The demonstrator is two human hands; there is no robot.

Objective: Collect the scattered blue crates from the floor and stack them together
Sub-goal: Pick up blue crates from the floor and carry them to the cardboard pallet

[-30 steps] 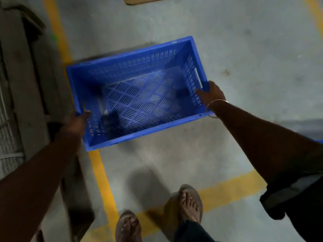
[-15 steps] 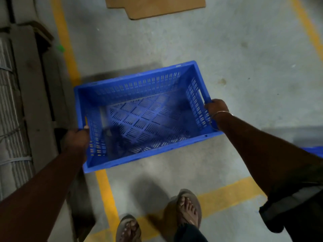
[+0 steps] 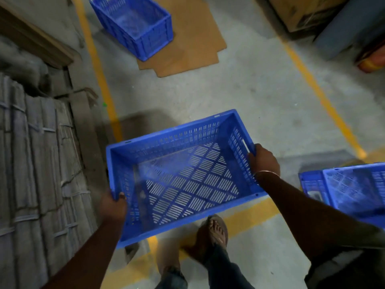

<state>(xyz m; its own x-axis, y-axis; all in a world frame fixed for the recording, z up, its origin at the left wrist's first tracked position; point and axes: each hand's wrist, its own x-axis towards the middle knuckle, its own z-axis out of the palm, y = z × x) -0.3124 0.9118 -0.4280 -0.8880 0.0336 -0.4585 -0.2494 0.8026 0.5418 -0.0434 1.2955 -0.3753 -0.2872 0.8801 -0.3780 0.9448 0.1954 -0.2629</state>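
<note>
Blue crate (image 3: 183,176) carried off the floor (image 3: 250,97), gripped at both ends by left hand (image 3: 113,205) and right hand (image 3: 264,161); lately swung toward stacked crates (image 3: 352,188) at right, nearing stacking.

A single head-worn wide-angle view looks steeply down and forward at the concrete floor (image 3: 260,97), close above the carried blue crate (image 3: 183,176).
</note>
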